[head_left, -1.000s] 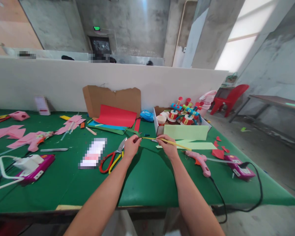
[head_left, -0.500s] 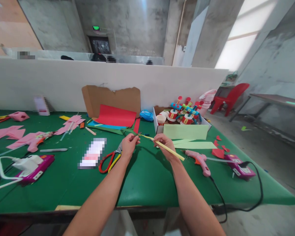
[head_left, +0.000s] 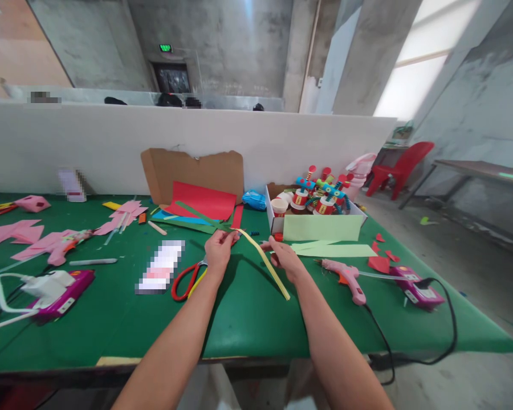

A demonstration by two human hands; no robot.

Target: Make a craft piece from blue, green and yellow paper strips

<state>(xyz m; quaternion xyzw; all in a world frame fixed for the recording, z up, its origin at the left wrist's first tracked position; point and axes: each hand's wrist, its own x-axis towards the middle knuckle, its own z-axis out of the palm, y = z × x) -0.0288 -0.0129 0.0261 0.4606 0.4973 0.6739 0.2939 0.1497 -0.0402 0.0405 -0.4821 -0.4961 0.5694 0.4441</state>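
My left hand (head_left: 219, 250) pinches a yellow paper strip (head_left: 265, 263) and a dark green paper strip (head_left: 196, 213) where they meet. The yellow one slants down to the right over the table, and the green one points away to the upper left. Just right of the yellow strip, my right hand (head_left: 285, 259) is open, its fingers apart and holding nothing. Scissors (head_left: 185, 283) with red and yellow handles lie beside my left wrist, partly hidden by it. A small dark coiled paper piece (head_left: 255, 233) rests beyond my hands.
A white box (head_left: 271, 213) holds cups and assembled paper figures. Light green paper (head_left: 322, 228) leans on its front. To the right are a pink glue gun (head_left: 345, 278) and a purple power strip (head_left: 419, 290). Red paper (head_left: 203, 200) and pink paper pieces (head_left: 126, 215) lie further left.
My right hand has let go of the yellow strip, whose free end has swung down and left. My left hand has shifted slightly left, and the green strip now sticks out to its upper left.
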